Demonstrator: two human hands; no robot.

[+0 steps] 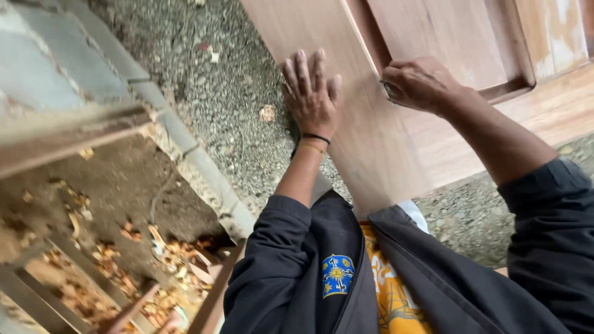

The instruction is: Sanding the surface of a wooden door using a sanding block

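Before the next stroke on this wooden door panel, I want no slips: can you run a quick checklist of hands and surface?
1. Left hand flat on the door panel, fingers spread: ok.
2. Right hand closed on a small thing at the panel's raised moulding: ok; what it holds: cannot tell.
3. Hands apart, not crossing: ok.
4. Left fingers out of the right hand's path: cannot tell, they lie close.
5. Panel's support underneath: cannot tell, hidden.
6. Gravel ground beside the panel, loose underfoot: not ok.
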